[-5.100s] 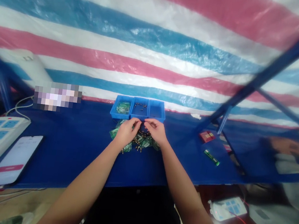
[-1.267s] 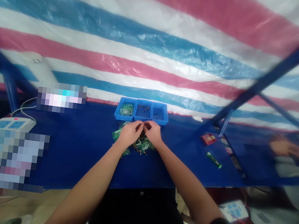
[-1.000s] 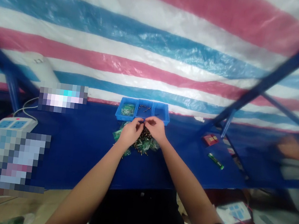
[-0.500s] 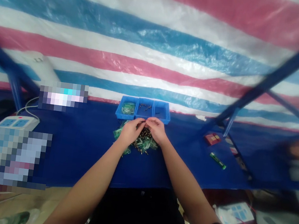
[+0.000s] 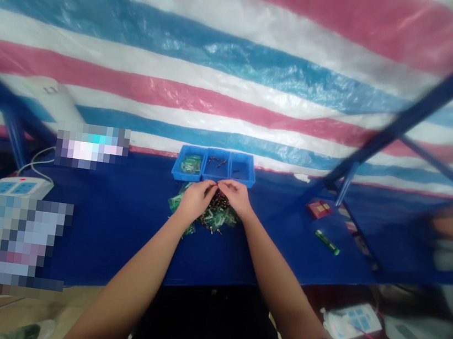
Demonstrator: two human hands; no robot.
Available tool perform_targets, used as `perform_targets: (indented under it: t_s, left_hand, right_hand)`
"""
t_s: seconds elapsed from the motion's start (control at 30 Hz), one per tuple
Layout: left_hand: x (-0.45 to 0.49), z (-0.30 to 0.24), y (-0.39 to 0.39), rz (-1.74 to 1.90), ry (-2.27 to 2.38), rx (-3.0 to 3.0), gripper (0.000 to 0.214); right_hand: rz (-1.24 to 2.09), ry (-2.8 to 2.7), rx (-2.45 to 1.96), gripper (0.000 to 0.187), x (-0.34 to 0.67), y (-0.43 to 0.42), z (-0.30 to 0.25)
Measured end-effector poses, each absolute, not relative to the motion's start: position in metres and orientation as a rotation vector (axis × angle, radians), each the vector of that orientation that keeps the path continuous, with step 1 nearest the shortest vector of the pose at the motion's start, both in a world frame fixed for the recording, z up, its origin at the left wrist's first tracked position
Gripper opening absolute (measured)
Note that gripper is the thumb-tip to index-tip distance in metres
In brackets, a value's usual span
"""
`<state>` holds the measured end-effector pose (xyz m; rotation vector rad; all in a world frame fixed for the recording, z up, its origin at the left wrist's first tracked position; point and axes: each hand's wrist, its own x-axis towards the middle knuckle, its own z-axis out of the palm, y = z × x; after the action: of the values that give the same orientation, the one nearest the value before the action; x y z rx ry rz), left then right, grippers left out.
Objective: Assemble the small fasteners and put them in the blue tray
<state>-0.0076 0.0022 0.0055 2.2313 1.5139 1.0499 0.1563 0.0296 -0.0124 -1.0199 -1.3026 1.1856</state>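
Note:
My left hand (image 5: 194, 200) and my right hand (image 5: 236, 197) meet over a pile of small green and brass parts (image 5: 214, 219) on the blue table (image 5: 119, 222). Both hands have their fingers pinched together, fingertips touching between them, on a small part I cannot make out. Just beyond the hands stands a row of three blue bins (image 5: 214, 166): the left one holds green parts, the middle one a few dark parts, the right one looks nearly bare.
A white power strip (image 5: 7, 188) with a cable lies at the far left. A red box (image 5: 318, 208) and a green lighter-like stick (image 5: 326, 242) lie to the right. Blue frame bars (image 5: 399, 125) slant at the right. A striped tarp (image 5: 239, 71) hangs behind. Another person's blurred arm (image 5: 452, 230) shows far right.
Both hands stay pinched together over the pile, shifting only slightly. The view has drifted a little.

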Motion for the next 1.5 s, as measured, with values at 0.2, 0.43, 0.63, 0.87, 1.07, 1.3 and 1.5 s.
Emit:
perform_targets:
  t_s: [0.2, 0.43, 0.63, 0.87, 1.07, 1.3, 1.5]
  left_hand:
    - [-0.0082, 0.0025, 0.0036, 1.023, 1.533, 2.28, 0.029]
    - [-0.0066, 0.0006, 0.0036, 1.119, 1.526, 2.238, 0.026]
    - [-0.0078, 0.0021, 0.0032, 1.107, 1.536, 2.252, 0.024]
    - [-0.0079, 0.0032, 0.0038, 1.073, 1.548, 2.295, 0.027]
    - [-0.0069, 0.0037, 0.0031, 1.13, 1.529, 2.228, 0.025]
    - [-0.0077, 0.0026, 0.0047, 1.107, 1.551, 2.29, 0.023]
    - [-0.0083, 0.0024, 0.0046, 1.087, 1.563, 2.293, 0.025]
  right_hand:
    - [1.12, -1.385, -0.939, 0.028, 0.1542, 0.0261, -0.0114]
    - [1.104, -1.336, -0.996, 0.029, 0.1551, 0.0275, -0.0131]
    - [1.107, -1.352, -0.985, 0.029, 0.1549, 0.0264, -0.0134]
    - [1.065, -1.381, -1.0, 0.031, 0.1521, 0.027, -0.0166]
    - [1.072, -1.355, -1.016, 0.033, 0.1528, 0.0294, -0.0198]
    - [1.037, -1.367, -1.033, 0.033, 0.1528, 0.0276, -0.0167]
    - [1.047, -1.382, -1.03, 0.033, 0.1509, 0.0265, -0.0162]
